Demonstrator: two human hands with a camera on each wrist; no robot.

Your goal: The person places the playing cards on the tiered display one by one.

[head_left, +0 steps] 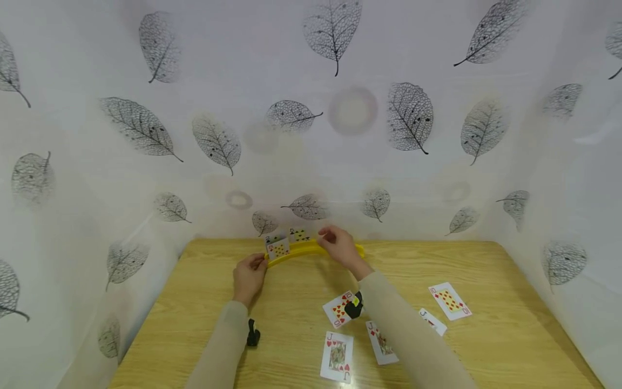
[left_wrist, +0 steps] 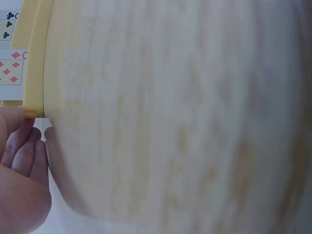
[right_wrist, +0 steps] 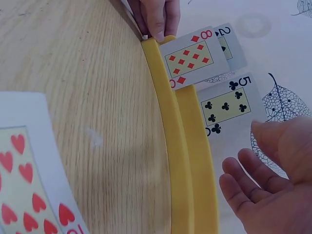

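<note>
A curved yellow card holder (head_left: 301, 250) stands near the back of the table. My left hand (head_left: 249, 276) pinches its left end, the thumb on the edge as the left wrist view shows. In the holder's front slot by that hand is the eight of diamonds (right_wrist: 191, 58), which partly covers a two of spades (right_wrist: 236, 51) behind it. The five of clubs (right_wrist: 226, 106) stands in the rear slot to the right. Just right of the five, my right hand (head_left: 338, 247) hovers over the holder with loosely bent fingers and nothing between them.
Face-up cards lie on the table's near right: a ten of hearts (head_left: 335, 310), a jack of hearts (head_left: 337, 356), a jack of diamonds (head_left: 381, 346), another jack (head_left: 433, 322) and a ten of diamonds (head_left: 450, 301). A leaf-patterned curtain (head_left: 301, 167) hangs behind the table.
</note>
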